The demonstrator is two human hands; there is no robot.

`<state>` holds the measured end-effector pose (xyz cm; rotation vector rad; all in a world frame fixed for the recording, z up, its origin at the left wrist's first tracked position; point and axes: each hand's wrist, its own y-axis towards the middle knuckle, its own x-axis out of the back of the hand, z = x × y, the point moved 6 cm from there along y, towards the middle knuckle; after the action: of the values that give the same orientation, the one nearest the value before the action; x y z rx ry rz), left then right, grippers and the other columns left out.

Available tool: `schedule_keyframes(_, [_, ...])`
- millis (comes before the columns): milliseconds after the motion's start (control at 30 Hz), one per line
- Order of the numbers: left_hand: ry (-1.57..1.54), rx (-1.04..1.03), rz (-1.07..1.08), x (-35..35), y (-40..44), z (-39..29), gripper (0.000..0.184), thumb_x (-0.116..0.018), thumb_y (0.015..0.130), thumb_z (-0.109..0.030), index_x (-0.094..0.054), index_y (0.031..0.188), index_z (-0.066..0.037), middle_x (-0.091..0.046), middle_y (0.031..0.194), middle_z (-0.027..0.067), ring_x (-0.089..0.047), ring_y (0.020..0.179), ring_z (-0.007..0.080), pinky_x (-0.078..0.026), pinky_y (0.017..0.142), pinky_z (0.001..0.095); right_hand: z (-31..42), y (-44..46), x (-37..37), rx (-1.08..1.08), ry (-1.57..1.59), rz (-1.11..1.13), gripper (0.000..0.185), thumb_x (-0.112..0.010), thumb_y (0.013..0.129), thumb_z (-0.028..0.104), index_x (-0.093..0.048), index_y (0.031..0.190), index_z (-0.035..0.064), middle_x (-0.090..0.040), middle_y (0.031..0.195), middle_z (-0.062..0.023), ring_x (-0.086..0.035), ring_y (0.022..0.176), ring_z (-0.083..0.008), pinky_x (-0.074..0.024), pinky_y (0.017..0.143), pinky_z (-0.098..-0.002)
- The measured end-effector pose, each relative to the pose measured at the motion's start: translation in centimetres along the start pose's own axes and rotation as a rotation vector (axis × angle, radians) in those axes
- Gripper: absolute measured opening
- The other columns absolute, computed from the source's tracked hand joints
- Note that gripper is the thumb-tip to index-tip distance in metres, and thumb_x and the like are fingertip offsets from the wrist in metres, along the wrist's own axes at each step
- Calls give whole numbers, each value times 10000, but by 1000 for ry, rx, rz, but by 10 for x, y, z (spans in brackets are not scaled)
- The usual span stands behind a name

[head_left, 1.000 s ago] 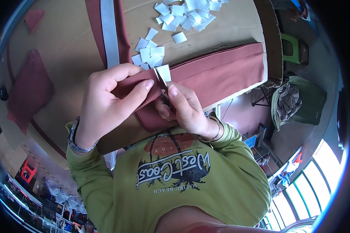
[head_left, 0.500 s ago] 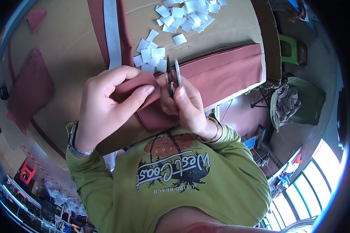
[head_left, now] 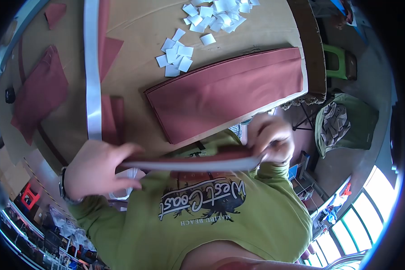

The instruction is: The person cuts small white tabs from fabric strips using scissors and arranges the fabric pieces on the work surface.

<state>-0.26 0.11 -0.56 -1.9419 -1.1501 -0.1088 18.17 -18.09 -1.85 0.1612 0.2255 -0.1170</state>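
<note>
A maroon fabric strip with a white edge (head_left: 195,164) stretches across in front of my shirt, blurred by motion. Its right end is pinched in the fingers of my right hand (head_left: 272,137). At its left end, my left hand (head_left: 99,171) has thumb and forefinger spread apart, the strip running between them without a visible pinch. A long white band (head_left: 93,72) over maroon cloth comes down the table to my left hand; whether it joins the strip is hidden. The scissors seen earlier cannot be made out. Beyond my hands lies a folded maroon fabric stack (head_left: 229,90).
Small white square pieces (head_left: 177,56) lie loose on the cardboard-covered table, with a larger pile (head_left: 218,15) behind. Maroon cloth pieces (head_left: 42,92) and a small black object (head_left: 10,95) are at left. A green stool (head_left: 339,63) and a green bag (head_left: 351,126) stand at right.
My right hand has moved right and toward me, drawing the strip out. My left hand has moved left and down, its fingers spreading. The scissors no longer show; the white band shifted left.
</note>
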Motion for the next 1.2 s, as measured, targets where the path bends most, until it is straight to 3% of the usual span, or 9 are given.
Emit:
schedule_keyframes(133, [136,114,-441,25,29,16,461,-728,598,-228,-544,969,-26,-586,826,117,-538,687,273,-429,660,345,2,-35,53,-43,-157,-545,38,-616,723,27,-606,760,32,-572,722,-81,-494,584,-126,-405,556,-251])
schedule_keyframes(167, [146,101,-454,25,30,18,461,-728,598,-228,-544,969,-26,-586,826,117,-538,687,273,-429,660,345,3,-40,49,-29,-171,-548,38,-616,723,27,-606,760,32,-572,722,-81,-494,584,-126,-405,556,-251])
schedule_keyframes(233, [265,-58,-770,45,28,15,404,-708,605,-155,-535,937,-4,-561,907,106,-505,792,270,-410,762,345,3,-50,59,-285,-558,-639,43,-619,738,27,-597,774,31,-568,685,-46,-500,577,-113,-406,551,-225])
schedule_keyframes(300, [269,6,-713,50,29,19,324,-680,629,-112,-533,896,-3,-555,906,104,-483,860,276,-365,901,373,-1,-56,62,-376,-543,-712,50,-621,758,38,-583,788,25,-551,639,-16,-480,546,-92,-384,521,-195])
schedule_keyframes(567, [683,86,-890,52,18,33,141,-572,700,-15,-530,835,-5,-558,886,97,-497,989,288,-279,1027,453,-7,-40,60,-334,-533,-630,49,-588,817,60,-555,800,27,-518,604,2,-464,518,-78,-368,498,-182])
schedule_keyframes(733, [617,147,-793,43,2,34,97,-533,725,7,-529,821,-8,-575,863,94,-494,1046,273,-277,1031,450,-14,-47,59,-447,-324,-607,83,-560,822,29,-519,750,36,-432,627,27,-380,571,-67,-330,545,-183])
schedule_keyframes(933, [315,107,-787,47,-6,36,107,-520,730,11,-532,832,-18,-585,833,92,-499,1042,260,-265,1039,452,-7,-55,68,-445,-395,-627,87,-563,827,42,-512,756,44,-454,641,24,-376,558,-71,-324,532,-185])
schedule_keyframes(1067, [401,42,-823,49,17,44,164,-514,712,29,-532,866,-25,-579,870,92,-500,1032,261,-269,1034,451,-10,-61,80,-413,-744,-778,88,-590,820,85,-569,862,11,-537,614,-6,-463,528,-99,-389,514,-219])
schedule_keyframes(1200, [388,-1,-878,53,26,39,223,-510,698,38,-533,908,-30,-571,924,90,-497,1041,262,-272,1031,450,-9,-56,77,-463,-863,-746,76,-581,825,76,-560,877,25,-509,659,4,-399,532,-74,-337,506,-195])
